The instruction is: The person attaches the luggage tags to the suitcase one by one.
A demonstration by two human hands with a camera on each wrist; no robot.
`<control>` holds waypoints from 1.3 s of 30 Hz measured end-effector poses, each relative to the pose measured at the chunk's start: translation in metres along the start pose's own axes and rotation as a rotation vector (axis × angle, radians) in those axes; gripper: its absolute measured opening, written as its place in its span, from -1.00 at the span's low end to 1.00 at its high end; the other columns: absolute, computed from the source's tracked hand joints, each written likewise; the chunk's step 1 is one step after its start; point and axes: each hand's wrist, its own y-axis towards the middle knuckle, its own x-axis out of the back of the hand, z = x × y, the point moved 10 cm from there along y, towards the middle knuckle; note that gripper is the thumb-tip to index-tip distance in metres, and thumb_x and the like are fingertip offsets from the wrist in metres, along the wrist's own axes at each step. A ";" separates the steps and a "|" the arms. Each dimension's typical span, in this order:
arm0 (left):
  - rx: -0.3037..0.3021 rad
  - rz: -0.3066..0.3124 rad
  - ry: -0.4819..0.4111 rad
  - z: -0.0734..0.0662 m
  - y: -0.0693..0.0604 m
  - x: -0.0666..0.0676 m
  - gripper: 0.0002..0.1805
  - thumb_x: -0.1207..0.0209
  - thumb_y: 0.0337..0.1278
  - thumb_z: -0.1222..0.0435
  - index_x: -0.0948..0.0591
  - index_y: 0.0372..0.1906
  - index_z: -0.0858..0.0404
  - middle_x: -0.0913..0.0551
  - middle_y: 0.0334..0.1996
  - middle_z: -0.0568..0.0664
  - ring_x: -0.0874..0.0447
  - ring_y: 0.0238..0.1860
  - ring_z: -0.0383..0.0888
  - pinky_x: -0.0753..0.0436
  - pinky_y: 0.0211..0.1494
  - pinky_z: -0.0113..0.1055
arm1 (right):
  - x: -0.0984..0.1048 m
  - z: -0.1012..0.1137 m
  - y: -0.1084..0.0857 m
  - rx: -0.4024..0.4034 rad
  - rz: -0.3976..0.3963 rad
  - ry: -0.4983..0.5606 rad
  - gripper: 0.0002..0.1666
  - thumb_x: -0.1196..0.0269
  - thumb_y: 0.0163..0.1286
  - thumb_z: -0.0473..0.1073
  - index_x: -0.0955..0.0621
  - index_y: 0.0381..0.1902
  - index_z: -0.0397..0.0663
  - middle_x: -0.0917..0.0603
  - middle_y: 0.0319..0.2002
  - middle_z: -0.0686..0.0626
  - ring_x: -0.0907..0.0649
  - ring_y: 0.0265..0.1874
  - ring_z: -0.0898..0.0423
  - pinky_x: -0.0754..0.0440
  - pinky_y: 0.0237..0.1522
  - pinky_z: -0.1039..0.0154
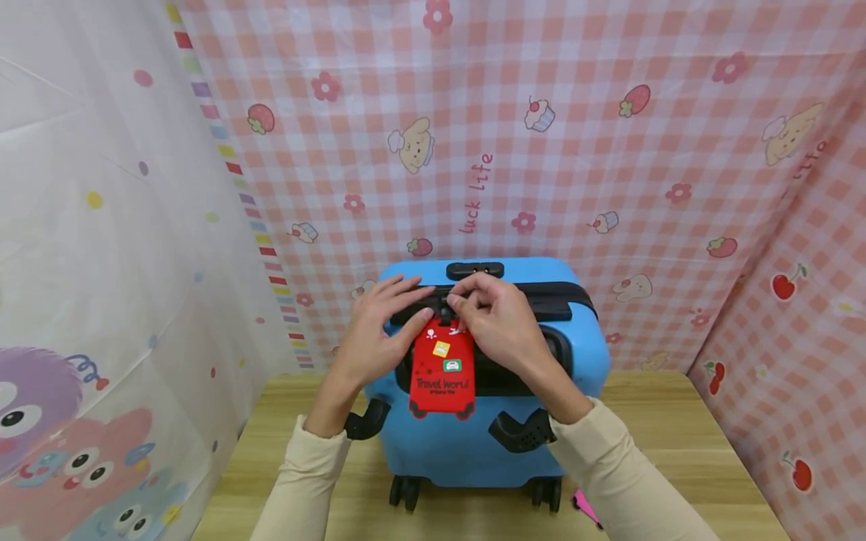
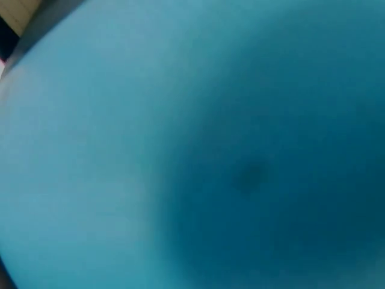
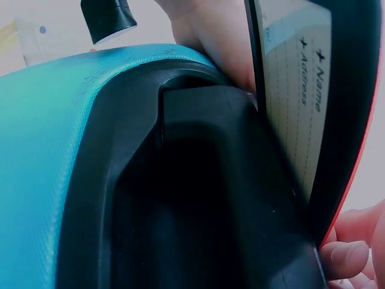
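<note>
A red luggage tag [image 1: 443,376] printed "Travel World" hangs by a black strap [image 1: 446,309] at the carry handle [image 1: 551,309] of a blue suitcase [image 1: 467,443]. My right hand [image 1: 504,319] pinches the strap between thumb and index finger. Beside it, my left hand [image 1: 379,327] has its fingers extended across the handle, with the thumb touching near the tag's top edge. In the right wrist view the tag's back shows a name and address card [image 3: 295,90]. The left wrist view holds only blurred blue suitcase shell [image 2: 108,150].
The suitcase stands on its wheels [image 1: 409,492] on a wood-grain table [image 1: 649,436]. A pink object [image 1: 587,509] lies by my right sleeve. Black wrist mounts [image 1: 521,432] sit below both wrists. Checked cloth [image 1: 575,173] hangs behind, a white printed sheet [image 1: 135,248] at left.
</note>
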 end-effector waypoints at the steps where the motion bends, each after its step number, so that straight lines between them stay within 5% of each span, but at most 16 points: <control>1: 0.014 0.016 0.022 0.002 -0.001 -0.001 -0.55 -0.16 0.36 0.11 -0.58 0.29 0.09 -0.45 0.38 0.08 -0.20 0.48 0.08 -0.07 0.46 0.25 | 0.000 0.001 0.000 0.004 0.000 0.000 -0.82 -0.19 0.48 -0.10 -0.62 -0.07 -0.04 -0.50 -0.63 -0.05 -0.44 -0.65 0.02 -0.45 -0.51 0.15; 9: 0.091 0.132 0.120 0.011 -0.007 -0.009 -0.42 0.04 0.46 -0.07 -0.34 0.48 -0.04 -0.22 0.51 0.05 0.05 0.57 0.13 0.10 0.50 0.28 | 0.001 0.002 -0.002 0.025 -0.003 0.035 -0.78 -0.20 0.48 -0.08 -0.60 -0.02 -0.03 -0.53 -0.63 -0.05 -0.42 -0.68 0.02 -0.44 -0.57 0.18; 17: 0.107 0.141 0.132 0.012 -0.008 -0.009 -0.43 0.06 0.46 -0.09 -0.35 0.47 -0.10 -0.22 0.52 0.00 0.04 0.57 0.12 0.08 0.49 0.29 | 0.003 0.008 -0.006 0.114 -0.003 0.084 -0.76 -0.21 0.47 -0.14 -0.59 0.00 -0.11 -0.62 -0.53 -0.04 -0.45 -0.68 0.04 -0.47 -0.52 0.23; 25: 0.122 0.145 0.121 0.016 -0.007 -0.010 -0.44 0.06 0.44 -0.10 -0.37 0.46 -0.11 -0.25 0.51 -0.04 0.01 0.56 0.07 0.05 0.51 0.25 | 0.013 0.005 -0.016 0.117 0.013 0.192 -0.78 -0.21 0.48 -0.15 -0.57 -0.02 -0.14 -0.61 -0.46 -0.11 -0.45 -0.68 0.04 -0.49 -0.56 0.22; 32: 0.117 0.142 0.133 0.016 -0.005 -0.010 -0.43 0.05 0.43 -0.09 -0.36 0.47 -0.09 -0.26 0.50 -0.02 0.00 0.56 0.09 0.05 0.51 0.26 | 0.041 -0.002 -0.035 0.156 -0.084 0.141 -0.84 -0.23 0.45 -0.19 -0.64 -0.13 -0.17 -0.58 -0.42 -0.14 -0.50 -0.60 0.10 -0.52 -0.51 0.30; 39: 0.119 0.138 0.124 0.016 -0.005 -0.011 -0.42 0.04 0.42 -0.10 -0.37 0.46 -0.09 -0.26 0.50 -0.03 0.00 0.56 0.07 0.04 0.50 0.27 | 0.079 -0.008 -0.053 0.251 -0.213 0.229 -0.91 -0.23 0.38 -0.41 -0.66 -0.20 -0.29 -0.57 -0.44 -0.03 -0.46 -0.61 0.15 -0.42 -0.63 0.32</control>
